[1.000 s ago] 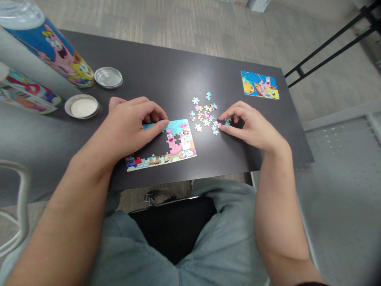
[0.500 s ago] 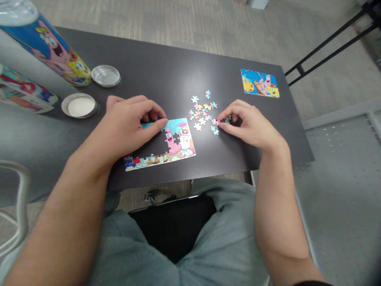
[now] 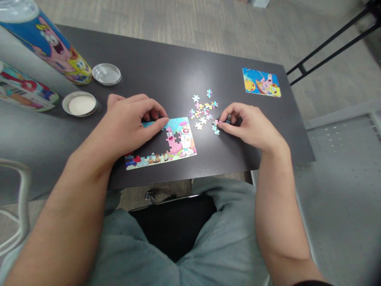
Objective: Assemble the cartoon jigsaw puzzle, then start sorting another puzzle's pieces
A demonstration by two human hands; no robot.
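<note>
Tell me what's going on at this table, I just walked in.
Two bare hands are busy with a partly assembled jigsaw puzzle. The left hand is at its far edge, and the right hand's fingertips are at a pink piece beside a pile of loose pieces; whether it is gripped is hard to tell. The puzzle has a large gap, with dark table showing through.

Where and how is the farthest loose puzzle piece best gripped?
Likely by opposite edges, the right hand coming from above right: the loose puzzle piece lies flat and apart, with dark table showing around it.
</note>
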